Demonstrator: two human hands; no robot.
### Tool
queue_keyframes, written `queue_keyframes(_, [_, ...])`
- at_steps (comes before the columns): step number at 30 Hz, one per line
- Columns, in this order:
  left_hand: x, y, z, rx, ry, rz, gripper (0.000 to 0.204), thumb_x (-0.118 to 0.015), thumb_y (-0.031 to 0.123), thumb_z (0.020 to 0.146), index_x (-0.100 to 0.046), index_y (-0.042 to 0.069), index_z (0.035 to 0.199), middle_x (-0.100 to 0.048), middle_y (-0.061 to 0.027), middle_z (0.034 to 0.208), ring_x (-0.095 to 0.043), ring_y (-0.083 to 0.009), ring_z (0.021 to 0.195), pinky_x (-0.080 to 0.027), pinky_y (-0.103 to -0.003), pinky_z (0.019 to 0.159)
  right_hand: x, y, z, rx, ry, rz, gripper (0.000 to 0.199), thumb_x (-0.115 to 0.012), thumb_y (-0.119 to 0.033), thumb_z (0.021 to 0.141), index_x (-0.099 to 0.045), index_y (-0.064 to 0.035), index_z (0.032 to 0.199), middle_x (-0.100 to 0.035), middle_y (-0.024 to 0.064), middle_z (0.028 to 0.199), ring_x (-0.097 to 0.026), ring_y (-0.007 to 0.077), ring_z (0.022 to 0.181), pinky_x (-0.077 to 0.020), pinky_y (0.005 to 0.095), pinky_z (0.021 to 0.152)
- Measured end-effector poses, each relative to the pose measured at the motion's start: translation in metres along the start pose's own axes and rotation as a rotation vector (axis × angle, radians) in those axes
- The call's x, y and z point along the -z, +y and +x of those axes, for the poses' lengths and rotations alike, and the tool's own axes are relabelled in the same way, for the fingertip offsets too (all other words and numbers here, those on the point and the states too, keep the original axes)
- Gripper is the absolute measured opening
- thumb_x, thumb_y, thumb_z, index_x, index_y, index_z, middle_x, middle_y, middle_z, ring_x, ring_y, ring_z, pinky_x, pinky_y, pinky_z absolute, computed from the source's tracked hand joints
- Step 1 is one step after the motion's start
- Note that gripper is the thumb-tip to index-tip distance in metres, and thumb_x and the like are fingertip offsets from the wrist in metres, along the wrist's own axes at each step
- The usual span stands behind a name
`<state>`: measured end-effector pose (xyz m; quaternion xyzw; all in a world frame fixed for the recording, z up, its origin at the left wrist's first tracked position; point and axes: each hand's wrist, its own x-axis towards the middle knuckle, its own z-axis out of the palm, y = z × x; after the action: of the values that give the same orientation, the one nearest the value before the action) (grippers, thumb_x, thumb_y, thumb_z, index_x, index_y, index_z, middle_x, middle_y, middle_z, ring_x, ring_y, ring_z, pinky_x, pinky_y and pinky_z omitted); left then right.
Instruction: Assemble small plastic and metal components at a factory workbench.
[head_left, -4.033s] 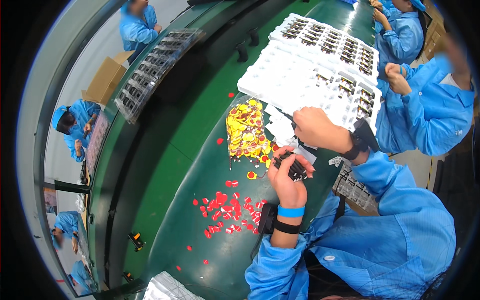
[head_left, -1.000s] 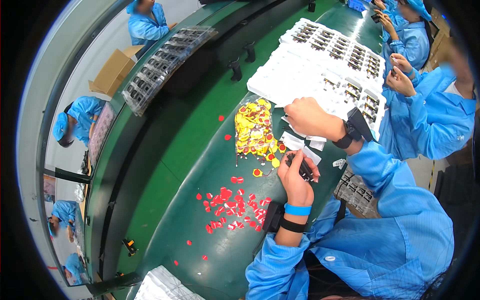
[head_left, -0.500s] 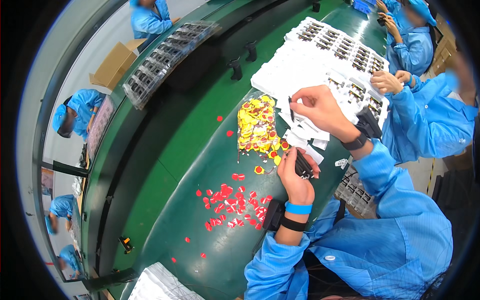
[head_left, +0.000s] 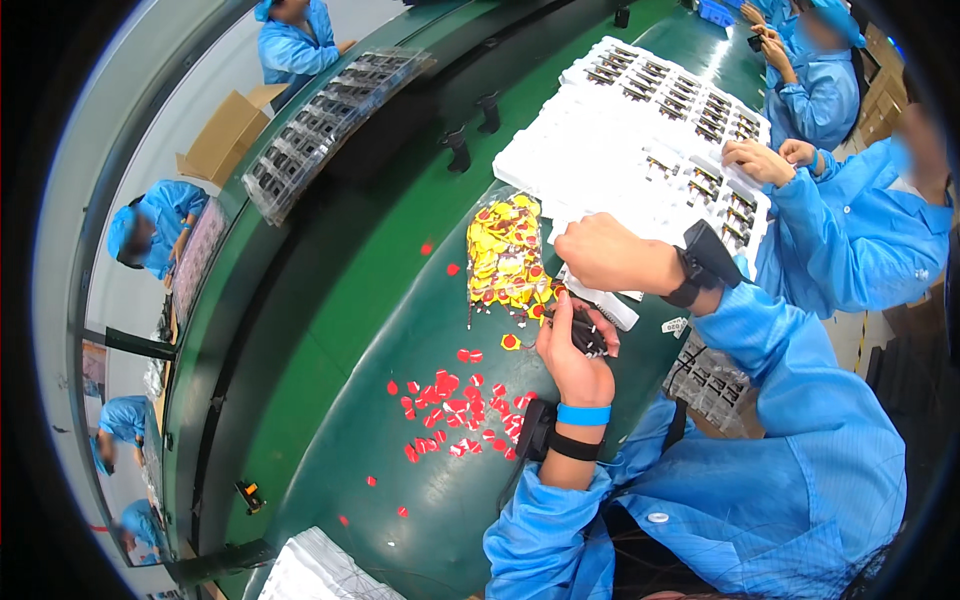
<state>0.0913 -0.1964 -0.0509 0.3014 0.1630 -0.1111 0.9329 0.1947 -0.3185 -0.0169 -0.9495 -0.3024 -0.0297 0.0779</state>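
My left hand [head_left: 572,358] grips a small black part [head_left: 588,333] just above the green belt [head_left: 340,270]. My right hand [head_left: 605,255] hovers with curled fingers over the near edge of a white tray [head_left: 600,150], beside a heap of yellow and red stickers [head_left: 507,262]. Whether the right fingers pinch anything is hidden. A scatter of small red tabs [head_left: 455,412] lies left of my left wrist.
Another person's hands [head_left: 758,160] work at the white tray's right side. A clear tray of dark parts [head_left: 330,115] lies at the belt's far side. A second parts tray [head_left: 712,378] sits by my right elbow. A white bag [head_left: 315,572] lies at the near edge.
My right hand has come back from the white tray toward the sticker heap and my left hand. My left hand stays put with the black part.
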Motion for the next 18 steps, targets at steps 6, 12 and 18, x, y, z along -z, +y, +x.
queue_keyframes(6, [-0.005, -0.003, -0.002, -0.001, -0.010, 0.056, 0.025, -0.055, 0.029, 0.100, -0.055, 0.006, 0.090, -0.058, -0.0089, 0.065, -0.054, -0.0224, 0.050, -0.038, -0.034, 0.043, 0.003, 0.014, 0.013, -0.057, 0.039, 0.051, 0.009, -0.062, -0.009, 0.070, -0.067, -0.0011, 0.073, -0.065, 0.0185, 0.069, -0.066, 0.0368, 0.069, -0.0508, 0.0486, 0.063])
queue_keyframes(12, [0.001, 0.000, 0.001, -0.061, -0.025, 0.056, 0.031, -0.051, 0.036, 0.101, -0.056, 0.007, 0.091, -0.061, -0.0087, 0.070, -0.058, -0.0224, 0.057, -0.042, -0.034, 0.050, 0.036, -0.003, -0.005, -0.213, 0.323, 0.765, 0.014, -0.071, -0.010, 0.077, -0.072, 0.0017, 0.085, -0.042, 0.0005, 0.051, -0.034, 0.0056, 0.050, -0.0253, 0.0275, 0.047])
queue_keyframes(18, [-0.010, 0.002, -0.004, -0.070, -0.074, -0.004, 0.040, -0.043, 0.046, 0.103, -0.057, 0.008, 0.096, -0.060, -0.0083, 0.072, -0.058, -0.0213, 0.064, -0.042, -0.034, 0.053, 0.053, -0.022, -0.034, -0.165, -0.006, 0.979, 0.011, -0.069, -0.008, 0.083, -0.071, 0.0026, 0.086, -0.056, 0.0006, 0.054, -0.043, 0.0062, 0.049, -0.0351, 0.0269, 0.048])
